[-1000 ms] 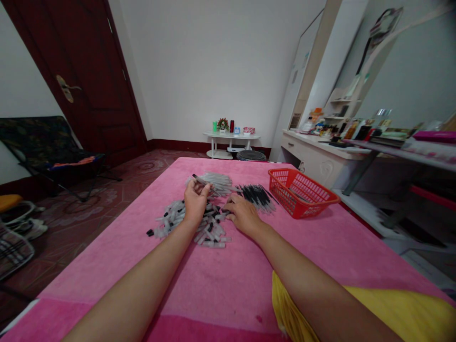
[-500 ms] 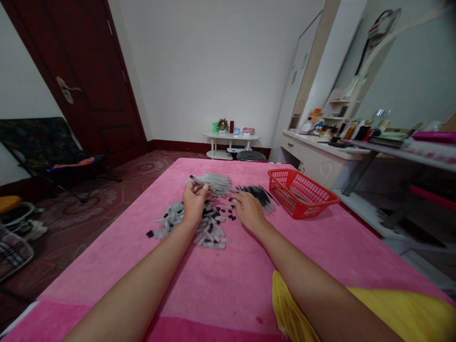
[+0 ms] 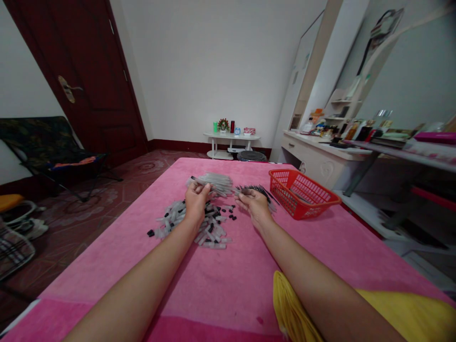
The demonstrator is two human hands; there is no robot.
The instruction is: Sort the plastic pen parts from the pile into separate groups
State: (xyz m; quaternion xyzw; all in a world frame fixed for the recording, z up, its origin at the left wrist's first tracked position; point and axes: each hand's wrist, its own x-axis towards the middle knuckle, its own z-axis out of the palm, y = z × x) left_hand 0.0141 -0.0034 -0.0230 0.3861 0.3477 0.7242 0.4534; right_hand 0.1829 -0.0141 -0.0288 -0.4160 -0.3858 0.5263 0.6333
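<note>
My left hand [image 3: 195, 202] is closed around a clear pen barrel [image 3: 201, 181] with a black end, held above a heap of clear pen caps [image 3: 174, 213] with black pieces among them. Just behind it lie several clear pen barrels [image 3: 221, 180] in a bundle. To the right, my right hand [image 3: 255, 204] has its thumb and fingers pinched together. Whatever thin, small thing is between those fingertips is too blurred to name. The hand partly hides a pile of black pen refills [image 3: 265, 192]. Several small black plugs [image 3: 231, 212] are scattered between the hands.
A red plastic basket [image 3: 302, 194] stands on the pink cloth [image 3: 221, 289] right of the refills. Yellow fabric [image 3: 406, 308] lies at the near right. A white dresser [image 3: 317, 154] is beyond the table's right side, a folding chair [image 3: 46, 147] to the left.
My right hand has lifted slightly and shifted right, turning its pinched fingertips toward my left hand. My left hand keeps the barrel in nearly the same place.
</note>
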